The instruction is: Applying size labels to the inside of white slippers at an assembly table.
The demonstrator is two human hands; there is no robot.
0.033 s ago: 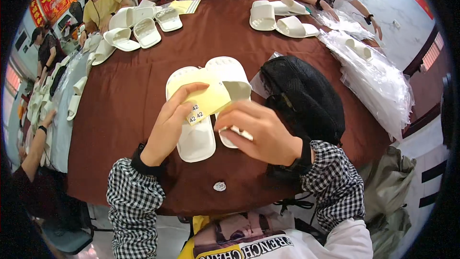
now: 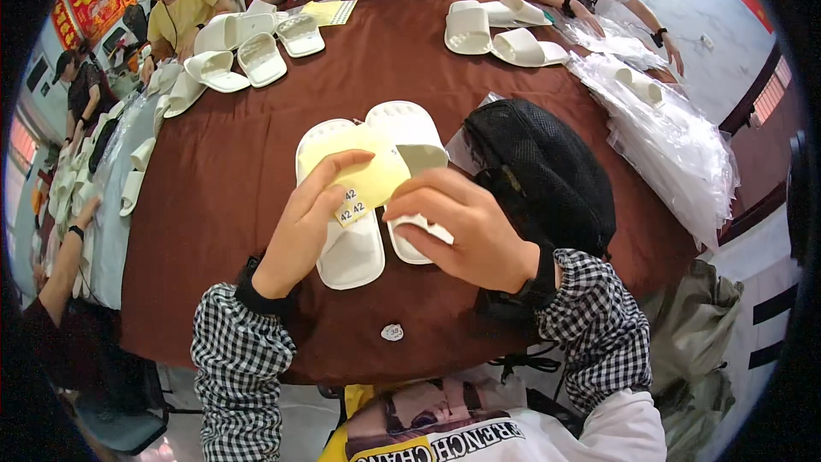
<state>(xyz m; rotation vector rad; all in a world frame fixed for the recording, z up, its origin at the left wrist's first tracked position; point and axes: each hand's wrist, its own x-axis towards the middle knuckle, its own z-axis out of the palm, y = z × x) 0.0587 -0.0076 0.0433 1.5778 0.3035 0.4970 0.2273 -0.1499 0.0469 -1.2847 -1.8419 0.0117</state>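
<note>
My left hand pinches a yellow sheet of printed stickers between thumb and fingers. The sheet is slightly bent and hovers over a pair of white slide sandals, hiding part of them. My right hand is at the sheet's right edge, its fingers curled and the thumb below; whatever sits between the fingertips is too small or hidden to make out. Beneath the hands, the left sandal and the right sandal lie side by side on the brown tablecloth, toes away from me.
A black mesh bag stands right of the sandals. A small white round sticker lies near the front edge. More white sandals are at the far left and far right. Clear plastic bags heap along the right side. Other people sit around.
The right edge of the sticker sheet has curled a little. My right hand has shifted slightly and shows less blur; the left keeps its hold.
</note>
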